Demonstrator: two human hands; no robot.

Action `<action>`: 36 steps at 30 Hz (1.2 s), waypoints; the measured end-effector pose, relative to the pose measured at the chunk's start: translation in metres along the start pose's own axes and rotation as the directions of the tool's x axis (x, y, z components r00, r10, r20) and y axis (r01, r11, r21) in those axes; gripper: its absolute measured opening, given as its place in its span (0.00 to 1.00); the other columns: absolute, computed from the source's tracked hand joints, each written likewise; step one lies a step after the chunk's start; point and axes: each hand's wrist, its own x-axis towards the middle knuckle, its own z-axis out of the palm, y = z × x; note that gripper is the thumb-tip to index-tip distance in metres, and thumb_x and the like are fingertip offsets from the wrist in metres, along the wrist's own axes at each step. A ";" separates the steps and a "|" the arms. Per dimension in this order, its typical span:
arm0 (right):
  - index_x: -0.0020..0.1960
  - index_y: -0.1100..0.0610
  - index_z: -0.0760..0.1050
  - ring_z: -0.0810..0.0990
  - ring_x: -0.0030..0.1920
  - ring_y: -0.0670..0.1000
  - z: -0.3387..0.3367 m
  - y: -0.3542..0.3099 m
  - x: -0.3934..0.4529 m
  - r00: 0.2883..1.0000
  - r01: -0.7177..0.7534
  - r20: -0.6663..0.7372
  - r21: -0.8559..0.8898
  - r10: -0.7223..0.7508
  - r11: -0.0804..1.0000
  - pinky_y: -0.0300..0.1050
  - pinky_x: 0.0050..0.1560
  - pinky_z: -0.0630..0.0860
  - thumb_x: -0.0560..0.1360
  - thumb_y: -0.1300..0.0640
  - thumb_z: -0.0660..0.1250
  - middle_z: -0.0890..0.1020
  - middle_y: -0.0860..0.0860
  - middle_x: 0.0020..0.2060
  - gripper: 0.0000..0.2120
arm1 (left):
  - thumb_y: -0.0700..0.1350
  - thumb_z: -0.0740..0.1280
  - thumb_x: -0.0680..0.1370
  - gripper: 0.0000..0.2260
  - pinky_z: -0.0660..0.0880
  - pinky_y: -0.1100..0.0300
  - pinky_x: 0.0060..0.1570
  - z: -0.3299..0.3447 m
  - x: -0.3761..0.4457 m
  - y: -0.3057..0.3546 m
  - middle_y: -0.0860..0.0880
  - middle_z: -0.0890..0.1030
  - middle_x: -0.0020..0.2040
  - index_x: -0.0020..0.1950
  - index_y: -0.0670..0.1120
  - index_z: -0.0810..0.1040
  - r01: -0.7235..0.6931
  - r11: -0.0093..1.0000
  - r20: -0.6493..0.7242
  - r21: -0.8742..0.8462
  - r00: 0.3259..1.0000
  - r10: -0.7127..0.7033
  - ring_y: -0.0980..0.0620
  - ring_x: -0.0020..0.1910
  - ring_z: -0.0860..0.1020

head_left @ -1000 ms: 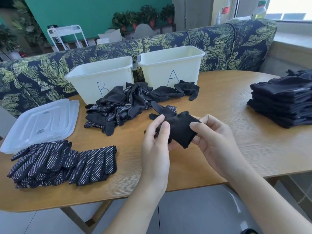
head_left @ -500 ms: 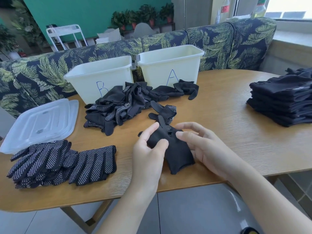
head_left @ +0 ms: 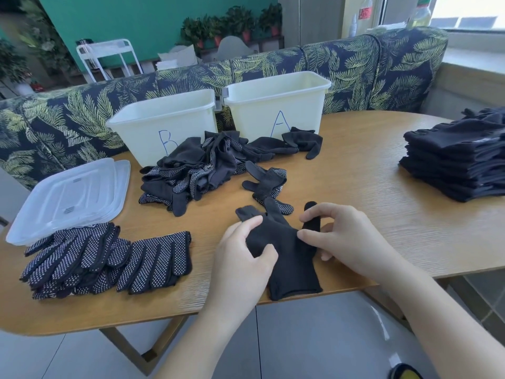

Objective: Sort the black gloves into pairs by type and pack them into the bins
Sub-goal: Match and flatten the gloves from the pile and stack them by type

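A wooden desk with rounded corners fills the middle of the view. At nine o'clock on it lie clear plastic lids, stacked. Behind the desk, from nine to two o'clock, runs a sofa in dark blue fabric printed with green palm leaves. Beyond it, at eleven o'clock, stands a white metal rack before a green wall. Potted plants line up at twelve o'clock. Grey floor tiles show at six o'clock.

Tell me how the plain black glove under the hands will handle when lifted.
Probably floppy: the plain black glove lies flat and creased on the table. Likely light, being thin knit. With no dots, it may slide easily on the wood.
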 end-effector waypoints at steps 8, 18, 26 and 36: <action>0.60 0.44 0.78 0.76 0.52 0.41 0.000 0.014 0.009 0.979 0.163 -0.072 -0.289 -0.191 0.943 0.32 0.49 0.68 0.74 0.42 0.73 0.77 0.39 0.51 0.16 | 0.47 0.71 0.78 0.20 0.61 0.82 0.47 -0.006 0.004 -0.004 0.56 0.76 0.63 0.70 0.49 0.78 -0.089 0.936 -0.053 0.341 0.992 0.114 0.67 0.45 0.73; 0.56 0.47 0.81 0.72 0.52 0.45 0.021 0.017 0.015 0.936 0.324 -0.024 -0.332 -0.351 0.886 0.42 0.56 0.70 0.77 0.43 0.68 0.77 0.38 0.48 0.12 | 0.49 0.71 0.77 0.13 0.65 0.69 0.49 -0.021 0.003 -0.008 0.52 0.82 0.51 0.60 0.47 0.85 0.009 0.918 -0.185 0.396 0.980 0.070 0.56 0.44 0.77; 0.57 0.48 0.82 0.72 0.61 0.50 0.042 0.011 0.015 0.906 0.401 0.011 -0.347 -0.424 0.848 0.48 0.65 0.70 0.76 0.40 0.66 0.78 0.42 0.59 0.16 | 0.54 0.68 0.79 0.19 0.71 0.58 0.61 -0.035 -0.005 -0.021 0.54 0.73 0.66 0.68 0.49 0.79 0.023 0.833 -0.162 0.553 0.983 0.081 0.52 0.64 0.73; 0.66 0.47 0.77 0.70 0.67 0.51 0.047 0.012 0.025 0.921 0.350 0.015 -0.474 -0.389 0.808 0.50 0.65 0.65 0.82 0.43 0.61 0.75 0.42 0.66 0.17 | 0.66 0.49 0.83 0.28 0.45 0.58 0.78 -0.028 -0.003 -0.032 0.56 0.55 0.83 0.82 0.57 0.58 -0.277 0.732 0.241 0.623 0.958 0.157 0.58 0.81 0.47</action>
